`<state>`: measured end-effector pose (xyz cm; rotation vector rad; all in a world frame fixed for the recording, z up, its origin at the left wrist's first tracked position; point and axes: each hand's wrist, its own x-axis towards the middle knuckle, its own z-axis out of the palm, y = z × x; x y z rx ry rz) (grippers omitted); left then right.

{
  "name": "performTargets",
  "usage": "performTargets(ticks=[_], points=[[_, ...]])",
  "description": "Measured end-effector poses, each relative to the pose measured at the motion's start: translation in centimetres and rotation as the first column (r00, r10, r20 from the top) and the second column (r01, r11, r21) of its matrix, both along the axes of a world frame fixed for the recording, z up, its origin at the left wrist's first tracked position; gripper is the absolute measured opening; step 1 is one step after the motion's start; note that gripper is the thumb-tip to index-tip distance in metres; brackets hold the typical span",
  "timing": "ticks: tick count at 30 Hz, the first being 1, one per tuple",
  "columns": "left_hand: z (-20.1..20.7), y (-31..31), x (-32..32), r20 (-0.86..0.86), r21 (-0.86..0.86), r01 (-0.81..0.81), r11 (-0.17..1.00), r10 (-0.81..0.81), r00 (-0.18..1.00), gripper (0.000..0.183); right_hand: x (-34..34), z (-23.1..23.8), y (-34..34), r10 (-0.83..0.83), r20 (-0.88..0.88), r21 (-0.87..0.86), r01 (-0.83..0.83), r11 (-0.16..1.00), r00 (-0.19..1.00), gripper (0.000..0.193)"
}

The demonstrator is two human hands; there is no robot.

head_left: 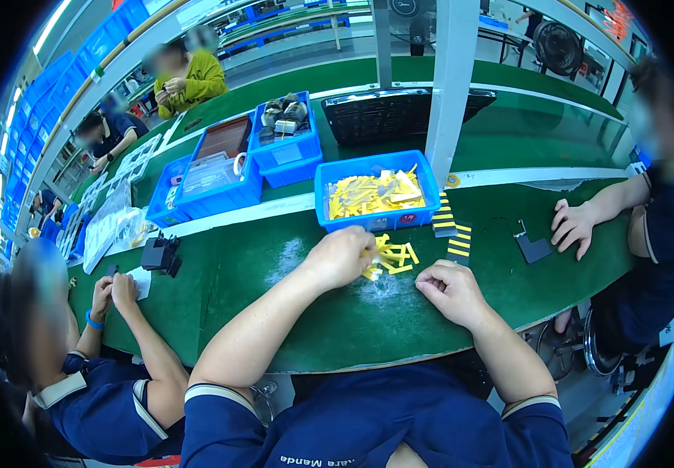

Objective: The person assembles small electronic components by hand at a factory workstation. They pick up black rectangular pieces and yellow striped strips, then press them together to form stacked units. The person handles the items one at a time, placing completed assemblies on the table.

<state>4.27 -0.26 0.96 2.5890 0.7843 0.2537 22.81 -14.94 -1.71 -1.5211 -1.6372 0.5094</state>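
Observation:
A loose pile of short yellow strips lies on the green table in front of me. My left hand is at the pile's left side, fingers curled down and pressed together; whatever they pinch is hidden. Just right of the pile, my right hand rests low over the table with thumb and forefinger together, and I cannot make out anything between them. Beyond my right hand are dark pieces with yellow stripes, set in a column. A blue bin full of yellow strips stands behind the pile.
Co-workers sit on both sides; one person's hand rests by a flat black part at right. Black parts stand at left. A white post rises behind the bin, with more blue bins to its left.

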Motion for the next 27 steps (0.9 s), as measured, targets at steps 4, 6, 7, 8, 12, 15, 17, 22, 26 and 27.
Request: performTargets(ticks=[4,6,7,8,12,15,17,22,26,27], points=[[3.9,1.4,2.6,0.44,0.24,-0.119,0.963,0.001,0.898,0.019,0.3,-0.4,0.0,-0.004,0.059,0.025,0.003,1.0,0.998,0.005],[4.9,3.7,3.3,0.413,0.446,-0.214,0.869,0.012,0.911,0.025,0.0,-0.3,0.1,0.028,0.054,0.05,-0.031,0.998,0.998,0.005],[4.5,4.5,3.5,0.278,0.552,-0.225,0.803,0.077,0.957,0.036,0.1,0.0,0.0,0.035,0.04,0.057,-0.037,0.998,0.999,0.005],[3.4,4.6,3.5,0.221,0.625,-0.287,0.726,0.189,0.957,0.044,0.2,0.3,-0.2,0.041,0.026,0.065,-0.042,0.997,0.999,0.006],[4.8,2.9,3.6,0.355,0.501,-0.247,0.829,0.063,0.933,0.041,4.5,2.2,-1.2,-0.289,0.182,0.363,0.209,0.908,0.94,0.012],[4.3,-0.1,3.4,0.372,0.37,-0.05,0.928,-0.099,0.923,0.038,10.4,2.2,-3.2,-0.597,0.381,0.343,0.492,0.8,0.706,0.033],[3.5,-2.9,3.6,0.373,0.23,0.108,0.967,-0.19,0.908,0.035,12.8,0.7,-4.3,-0.659,0.555,0.305,0.613,0.729,0.508,0.051],[0.8,-8.0,5.0,0.322,-0.188,0.334,0.924,-0.263,0.91,0.021,14.6,-1.0,-5.0,-0.65,0.555,0.091,0.739,0.668,0.52,0.068],[-2.0,-10.1,6.4,0.306,-0.663,0.298,0.687,-0.115,0.945,0.028,12.6,0.9,-6.2,-0.674,0.462,0.098,0.722,0.685,0.576,0.071],[-2.1,-10.6,6.7,0.285,-0.699,0.302,0.648,-0.135,0.949,0.03,12.2,0.6,-6.8,-0.697,0.422,0.143,0.716,0.683,0.58,0.072]])
